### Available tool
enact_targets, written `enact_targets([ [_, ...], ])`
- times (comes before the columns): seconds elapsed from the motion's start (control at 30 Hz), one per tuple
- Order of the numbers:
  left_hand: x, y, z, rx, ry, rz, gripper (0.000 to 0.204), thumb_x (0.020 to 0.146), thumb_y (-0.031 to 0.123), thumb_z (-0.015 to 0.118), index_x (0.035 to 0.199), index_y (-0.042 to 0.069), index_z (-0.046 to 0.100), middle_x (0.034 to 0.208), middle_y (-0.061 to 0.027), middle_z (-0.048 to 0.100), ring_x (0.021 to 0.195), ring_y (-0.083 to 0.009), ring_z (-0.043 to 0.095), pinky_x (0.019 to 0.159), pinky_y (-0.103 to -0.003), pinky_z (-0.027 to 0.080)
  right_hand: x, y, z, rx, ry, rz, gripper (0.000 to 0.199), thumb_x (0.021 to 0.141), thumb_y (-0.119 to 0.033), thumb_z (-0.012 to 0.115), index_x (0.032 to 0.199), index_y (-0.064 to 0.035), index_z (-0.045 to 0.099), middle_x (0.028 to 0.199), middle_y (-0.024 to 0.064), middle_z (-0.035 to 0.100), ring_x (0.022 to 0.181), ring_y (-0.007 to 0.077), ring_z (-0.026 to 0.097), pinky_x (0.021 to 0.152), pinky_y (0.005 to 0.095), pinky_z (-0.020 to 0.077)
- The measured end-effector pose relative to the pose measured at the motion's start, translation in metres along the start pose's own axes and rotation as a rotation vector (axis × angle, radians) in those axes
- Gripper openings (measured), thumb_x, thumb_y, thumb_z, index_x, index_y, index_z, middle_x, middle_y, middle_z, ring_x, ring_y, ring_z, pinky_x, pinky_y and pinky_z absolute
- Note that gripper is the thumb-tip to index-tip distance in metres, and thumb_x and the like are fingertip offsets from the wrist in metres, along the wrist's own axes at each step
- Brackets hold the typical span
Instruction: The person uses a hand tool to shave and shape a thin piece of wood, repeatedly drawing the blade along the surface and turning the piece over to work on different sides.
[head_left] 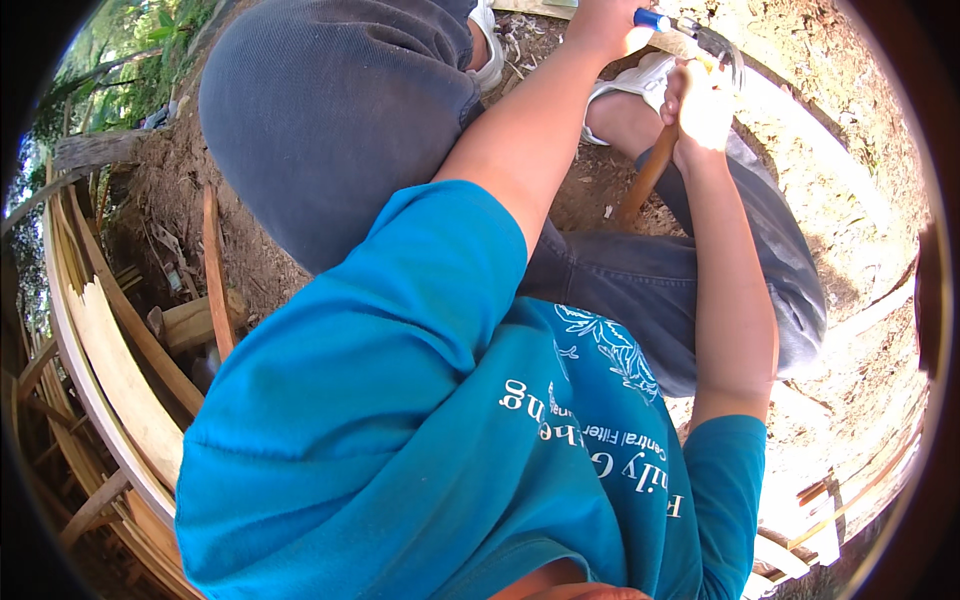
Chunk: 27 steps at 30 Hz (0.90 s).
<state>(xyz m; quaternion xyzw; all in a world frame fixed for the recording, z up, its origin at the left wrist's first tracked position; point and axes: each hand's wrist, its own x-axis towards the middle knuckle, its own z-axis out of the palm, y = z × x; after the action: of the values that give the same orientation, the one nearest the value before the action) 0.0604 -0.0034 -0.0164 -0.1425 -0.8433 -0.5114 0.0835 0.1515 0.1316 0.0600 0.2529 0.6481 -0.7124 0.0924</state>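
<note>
Claw hammer (655, 170): in the upper right part of the view, wooden handle slanting down and left from the right hand, metal head (716, 43) just above that hand.
Right hand (703, 112): fingers wrapped round the hammer handle close under the head; strongly sunlit, fine finger detail washed out.
Blue-handled tool (652, 20): at the top edge, blue end pointing toward the hammer head; very near it, contact cannot be told. Kind of tool also unclear.
Left hand (606, 32): fingers closed round the blue-handled tool, partly cut off by the top edge.
White shoes (640, 84): one just below and left of the hammer head, the other farther left.
Dark trousers (330, 125): both knees bent, left one large in the foreground, right leg folded beneath the right forearm.
Teal T-shirt (350, 400): short-sleeved, white print on the front.
Ground (585, 190): brown soil with pale chips, glaring sunlight to the right.
Split wood strips (110, 340): long, pale, stacked along the left rim.
Reddish-brown stick (214, 265): beside the strips, nearly upright in the view.
Foliage (135, 50): green, upper left.
</note>
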Motion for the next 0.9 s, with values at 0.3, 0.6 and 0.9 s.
enact_targets([
  [0.3, 0.003, -0.003, 0.002, 0.022, 0.044, 0.067, 0.006, 0.080, 0.012, 0.066, 0.083, 0.007, 0.067, 0.085, -0.0207, 0.068, 0.085, -0.0438, 0.065, 0.075, -0.050, 0.053, 0.006, 0.002, 0.001, 0.140, 0.005, -0.026, 0.017, 0.105, -0.025, 0.053, 0.103, -0.0077, 0.055, 0.072, -0.0001, 0.050, 0.051, 0.0079, 0.043, 0.045, 0.0238, 0.0370],
  [0.6, 0.008, -0.011, 0.004, 0.051, 0.018, 0.035, 0.006, 0.081, 0.014, 0.066, 0.082, 0.008, 0.067, 0.083, -0.0211, 0.067, 0.084, -0.0446, 0.065, 0.074, -0.051, 0.053, 0.012, -0.002, 0.000, 0.020, -0.028, -0.007, 0.017, 0.102, -0.022, 0.057, 0.100, -0.0051, 0.058, 0.072, 0.0021, 0.052, 0.050, 0.0094, 0.046, 0.043, 0.0247, 0.0370],
  [0.9, 0.011, -0.013, 0.008, 0.033, 0.061, -0.057, 0.004, 0.084, 0.013, 0.065, 0.085, 0.010, 0.067, 0.085, -0.0220, 0.068, 0.086, -0.0451, 0.066, 0.075, -0.051, 0.052, 0.029, 0.003, -0.004, 0.062, -0.031, -0.037, 0.014, 0.100, -0.018, 0.059, 0.094, -0.0057, 0.057, 0.069, 0.0020, 0.053, 0.048, 0.0097, 0.045, 0.042, 0.0251, 0.0375],
])
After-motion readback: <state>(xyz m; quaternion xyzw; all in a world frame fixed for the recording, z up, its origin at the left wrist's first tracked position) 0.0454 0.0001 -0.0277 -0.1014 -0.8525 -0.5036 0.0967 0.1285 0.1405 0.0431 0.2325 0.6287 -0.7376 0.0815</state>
